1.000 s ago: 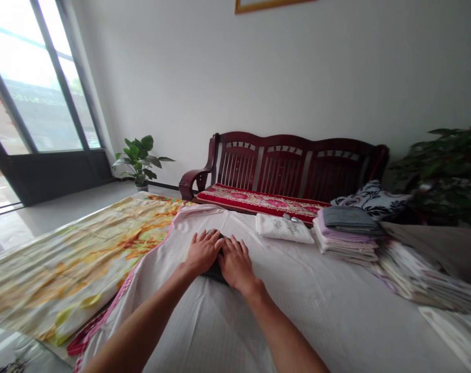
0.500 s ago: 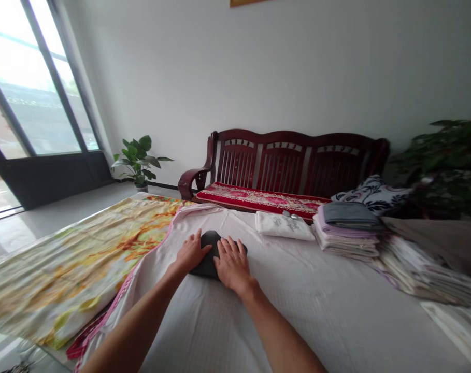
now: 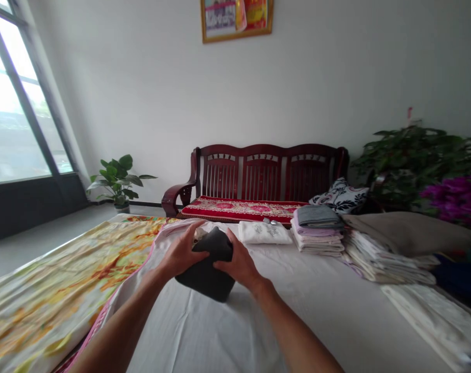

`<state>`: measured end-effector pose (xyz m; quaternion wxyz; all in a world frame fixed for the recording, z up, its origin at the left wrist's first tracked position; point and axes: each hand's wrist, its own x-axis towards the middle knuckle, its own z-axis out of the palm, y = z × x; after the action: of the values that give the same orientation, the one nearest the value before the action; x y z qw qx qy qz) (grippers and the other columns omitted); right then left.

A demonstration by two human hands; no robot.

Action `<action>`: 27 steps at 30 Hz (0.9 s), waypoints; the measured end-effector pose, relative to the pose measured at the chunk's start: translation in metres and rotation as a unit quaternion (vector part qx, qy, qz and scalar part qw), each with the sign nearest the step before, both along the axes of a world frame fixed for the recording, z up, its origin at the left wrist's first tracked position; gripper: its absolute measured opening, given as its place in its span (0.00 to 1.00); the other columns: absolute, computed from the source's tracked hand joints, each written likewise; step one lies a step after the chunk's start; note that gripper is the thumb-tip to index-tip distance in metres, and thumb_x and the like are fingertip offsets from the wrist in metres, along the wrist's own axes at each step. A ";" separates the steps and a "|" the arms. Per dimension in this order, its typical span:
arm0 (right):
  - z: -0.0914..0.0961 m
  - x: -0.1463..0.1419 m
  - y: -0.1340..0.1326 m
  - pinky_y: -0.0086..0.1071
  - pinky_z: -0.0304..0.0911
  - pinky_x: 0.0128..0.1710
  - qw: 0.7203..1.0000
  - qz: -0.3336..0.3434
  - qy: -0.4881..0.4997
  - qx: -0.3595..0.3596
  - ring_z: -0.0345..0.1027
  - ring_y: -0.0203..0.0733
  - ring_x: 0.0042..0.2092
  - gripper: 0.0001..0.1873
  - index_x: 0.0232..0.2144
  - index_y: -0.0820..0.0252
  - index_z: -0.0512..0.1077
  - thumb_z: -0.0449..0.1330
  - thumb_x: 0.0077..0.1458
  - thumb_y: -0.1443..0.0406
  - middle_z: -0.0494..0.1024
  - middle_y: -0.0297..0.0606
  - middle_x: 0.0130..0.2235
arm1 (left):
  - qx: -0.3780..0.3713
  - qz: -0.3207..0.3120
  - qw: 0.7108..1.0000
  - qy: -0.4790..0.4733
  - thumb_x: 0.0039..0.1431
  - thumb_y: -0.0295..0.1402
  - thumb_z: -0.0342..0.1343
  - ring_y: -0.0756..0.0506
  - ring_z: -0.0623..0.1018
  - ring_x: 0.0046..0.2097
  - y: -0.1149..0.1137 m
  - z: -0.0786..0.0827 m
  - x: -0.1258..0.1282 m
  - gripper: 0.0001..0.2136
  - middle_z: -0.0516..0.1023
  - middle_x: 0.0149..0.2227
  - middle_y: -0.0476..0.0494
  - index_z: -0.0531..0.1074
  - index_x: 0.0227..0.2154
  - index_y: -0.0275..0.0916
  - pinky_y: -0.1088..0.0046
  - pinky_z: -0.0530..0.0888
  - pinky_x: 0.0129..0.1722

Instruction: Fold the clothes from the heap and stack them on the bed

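Observation:
A black, case-like thing (image 3: 210,272) with rounded corners is tilted up off the white sheet (image 3: 305,311), its lower edge close to or touching the cloth. My left hand (image 3: 183,251) grips its left side, thumb on the face toward me. On the opposite side, my right hand (image 3: 239,261) holds the upper right edge, thumb on the near face and fingers behind. Something small and beige shows behind the black thing, beside my left fingers; its kind is unclear.
At left lies a yellow-orange patterned cloth (image 3: 83,264) with pink trim. A white folded cloth (image 3: 262,234), stacked folded linens (image 3: 316,233) and more folded cloth (image 3: 386,259) line the far and right side. Behind stand a wooden bench (image 3: 258,166) and a potted plant (image 3: 118,178).
My hands lay flat on top of the black thing; now they grip its sides and have tilted it up. The view has turned slightly right and upward.

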<state>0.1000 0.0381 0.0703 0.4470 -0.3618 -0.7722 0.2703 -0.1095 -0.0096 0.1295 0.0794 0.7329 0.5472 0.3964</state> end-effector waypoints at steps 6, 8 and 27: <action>0.020 0.048 -0.004 0.48 0.65 0.54 0.945 0.197 0.156 -0.211 0.74 0.52 0.50 0.28 0.49 0.60 0.75 0.71 0.46 0.56 0.82 0.38 0.46 | -0.042 -0.094 0.993 -0.056 0.45 0.40 0.68 0.37 0.75 0.55 0.004 0.041 0.041 0.41 0.76 0.55 0.42 0.61 0.64 0.45 0.61 0.71 0.55; 0.011 0.060 -0.010 0.48 0.66 0.54 0.907 0.182 0.244 -0.291 0.76 0.52 0.48 0.27 0.47 0.61 0.75 0.70 0.47 0.55 0.83 0.40 0.44 | -0.070 -0.079 0.974 -0.198 0.53 0.48 0.62 0.38 0.76 0.55 0.016 0.033 0.043 0.39 0.78 0.53 0.38 0.58 0.66 0.41 0.60 0.71 0.54; -0.043 0.113 -0.002 0.51 0.62 0.56 0.797 0.169 0.384 -0.435 0.71 0.54 0.56 0.39 0.48 0.64 0.74 0.45 0.60 0.38 0.79 0.53 0.51 | -0.463 -0.181 0.630 -0.597 0.65 0.56 0.45 0.45 0.80 0.35 0.020 -0.089 0.132 0.30 0.82 0.38 0.37 0.74 0.48 0.32 0.71 0.74 0.37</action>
<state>0.2126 0.0357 0.0275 0.4493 -0.2490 -0.3870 0.7658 0.0220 0.0106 0.0404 0.7876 0.2875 0.3477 0.4197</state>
